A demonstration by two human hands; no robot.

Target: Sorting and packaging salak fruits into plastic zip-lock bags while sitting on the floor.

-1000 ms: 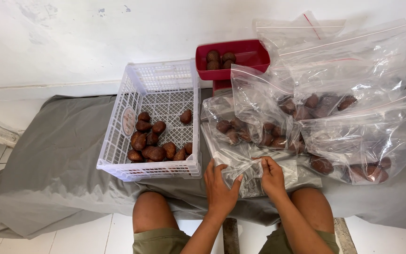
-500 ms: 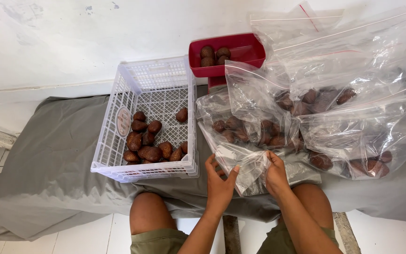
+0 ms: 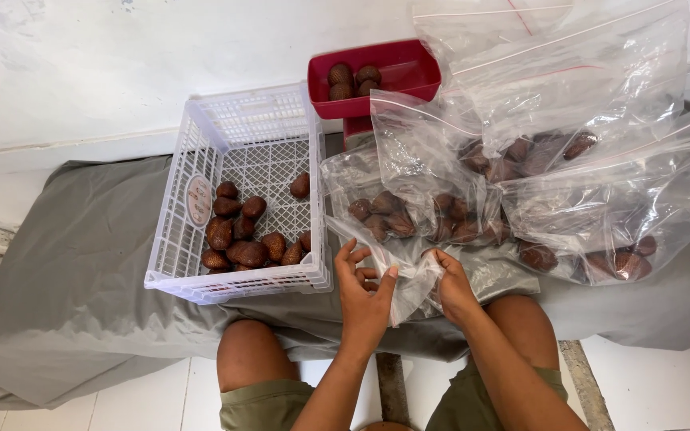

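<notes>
Both hands (image 3: 405, 287) pinching a clear plastic bag (image 3: 409, 275) (contents unclear), white crate (image 3: 241, 144) beside.

We count one white crate (image 3: 241, 144) with about eleven brown fruits (image 3: 245, 254) in it. We see one red tray (image 3: 377, 76) holding three fruits (image 3: 353, 78). We make out roughly four filled clear bags (image 3: 600, 207), their fruits too overlapped to count, and one more bag (image 3: 397, 267) at the front. We see two hands, left (image 3: 363, 295) and right (image 3: 453, 286), and one grey cloth (image 3: 73, 271).
</notes>
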